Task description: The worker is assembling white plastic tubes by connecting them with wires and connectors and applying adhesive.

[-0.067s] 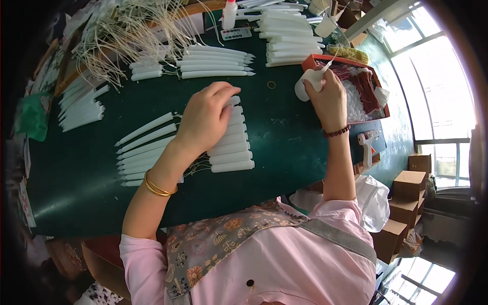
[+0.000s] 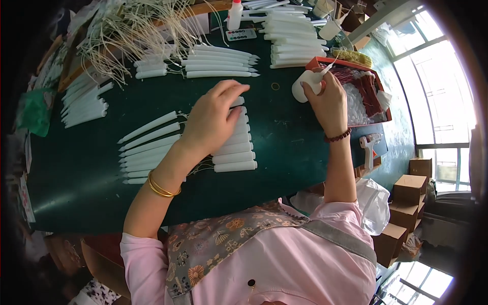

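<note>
My right hand (image 2: 328,99) is wrapped round a white squeeze bottle (image 2: 304,87) with a thin pointed nozzle, tilted at the near left corner of a red box. My left hand (image 2: 216,114) is over a row of white tubes (image 2: 235,157); its fingers stretch to the right with the thumb apart, and nothing shows between them. It hides part of the row. Left of it lie white tapered candle sticks (image 2: 150,151) with pointed tips. Thin wires (image 2: 203,165) run between the two rows.
The red box (image 2: 384,84) holds dark red wires and clear plastic pieces. A glue gun (image 2: 367,145) lies near it. At the back are more candle sticks (image 2: 218,66), pale tubes (image 2: 290,38), tangled white wires (image 2: 137,30), a remote control (image 2: 241,34) and a red-capped bottle (image 2: 234,18).
My left hand has shifted slightly right, its thumb farther from the fingers. The squeeze bottle in my right hand has moved slightly left.
</note>
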A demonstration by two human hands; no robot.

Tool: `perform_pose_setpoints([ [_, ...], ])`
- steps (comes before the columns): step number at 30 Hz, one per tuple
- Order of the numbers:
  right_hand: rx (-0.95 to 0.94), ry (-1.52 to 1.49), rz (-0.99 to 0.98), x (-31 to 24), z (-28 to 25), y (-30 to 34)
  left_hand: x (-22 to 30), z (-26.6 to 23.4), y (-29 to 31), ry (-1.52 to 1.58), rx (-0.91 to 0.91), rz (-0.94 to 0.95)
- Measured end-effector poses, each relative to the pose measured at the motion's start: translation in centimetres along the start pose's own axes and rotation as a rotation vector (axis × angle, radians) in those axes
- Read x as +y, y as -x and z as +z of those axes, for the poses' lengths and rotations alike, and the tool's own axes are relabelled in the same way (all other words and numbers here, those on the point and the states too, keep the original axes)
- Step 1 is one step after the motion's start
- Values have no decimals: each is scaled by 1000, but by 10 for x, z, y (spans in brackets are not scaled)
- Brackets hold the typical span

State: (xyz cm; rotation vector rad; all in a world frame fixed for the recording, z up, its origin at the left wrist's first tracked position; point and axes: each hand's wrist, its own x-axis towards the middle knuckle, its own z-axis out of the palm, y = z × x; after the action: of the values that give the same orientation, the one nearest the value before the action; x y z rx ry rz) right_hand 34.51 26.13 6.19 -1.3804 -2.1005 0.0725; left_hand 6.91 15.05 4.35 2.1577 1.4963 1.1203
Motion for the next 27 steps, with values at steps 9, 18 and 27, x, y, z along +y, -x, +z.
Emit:
perform_pose_setpoints([
  [9,-423,-582,-236,-126,-8,21,30,-22,16,55,116,-178],
  [18,-882,-1313,143,-112,56,21,20,-40,27,421,427,-257],
  [27,-1517,-2293,470,-91,93,19,6,-34,29,61,443,98],
])
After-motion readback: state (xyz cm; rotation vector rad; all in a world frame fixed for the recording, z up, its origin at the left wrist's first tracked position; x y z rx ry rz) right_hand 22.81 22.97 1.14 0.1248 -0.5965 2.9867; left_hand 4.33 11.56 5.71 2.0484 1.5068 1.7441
